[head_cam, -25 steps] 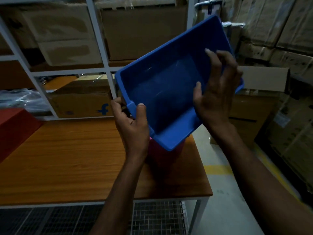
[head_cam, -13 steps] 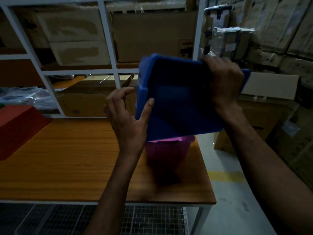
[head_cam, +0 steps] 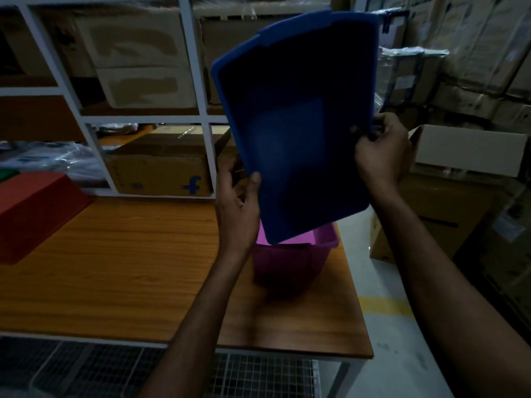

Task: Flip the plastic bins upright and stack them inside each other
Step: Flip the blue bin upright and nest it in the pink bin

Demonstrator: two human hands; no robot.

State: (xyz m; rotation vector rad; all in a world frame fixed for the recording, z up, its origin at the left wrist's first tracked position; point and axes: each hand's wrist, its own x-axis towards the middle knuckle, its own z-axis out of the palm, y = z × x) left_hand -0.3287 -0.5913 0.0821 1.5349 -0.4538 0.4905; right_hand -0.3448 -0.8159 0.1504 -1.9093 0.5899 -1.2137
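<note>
Over the right end of the wooden counter, a blue bin is held in the air, tipped nearly on end, just above an upright pink bin standing on the counter. The left hand grips the blue bin's lower left edge, and the right hand grips its right rim.
</note>
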